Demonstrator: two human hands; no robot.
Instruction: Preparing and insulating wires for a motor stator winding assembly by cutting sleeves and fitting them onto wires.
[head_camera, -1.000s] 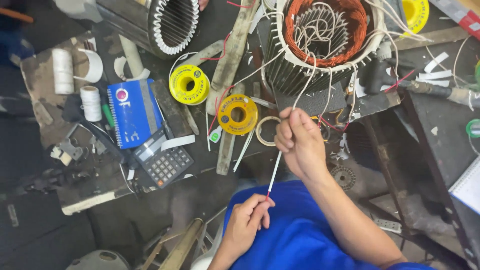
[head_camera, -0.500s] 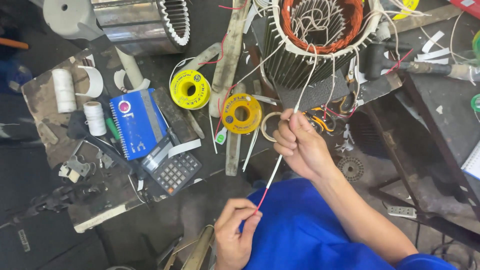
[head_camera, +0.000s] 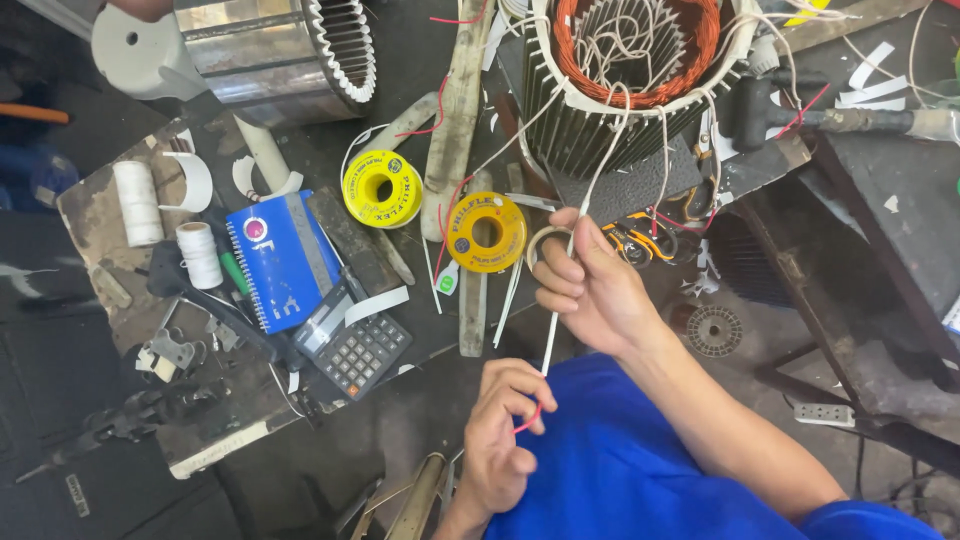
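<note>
Two hands on one white sleeve (head_camera: 556, 320) | right hand (head_camera: 590, 285) fingers clamped above, left hand (head_camera: 500, 435) fingers pinching red wire (head_camera: 528, 420) below | sleeving underway, motor (head_camera: 625, 90) leads remain loose

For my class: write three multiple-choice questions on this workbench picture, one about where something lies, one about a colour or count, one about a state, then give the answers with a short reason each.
1. Where does the calculator lie?
A. just below the blue notebook
B. inside the motor housing
C. on the blue trousers

2. How many yellow tape rolls lie on the bench?
A. one
B. two
C. four

3. What is the right hand doing?
A. resting flat on the bench
B. pinching a thin white sleeve
C. pressing calculator keys

Answers:
1 A, the calculator sits against the notebook's lower corner.
2 B, one tape roll lies beside the notebook and a second tape roll near the right hand.
3 B, its fingers close on the sleeve, whose lower end the left hand holds by a red wire.
</note>
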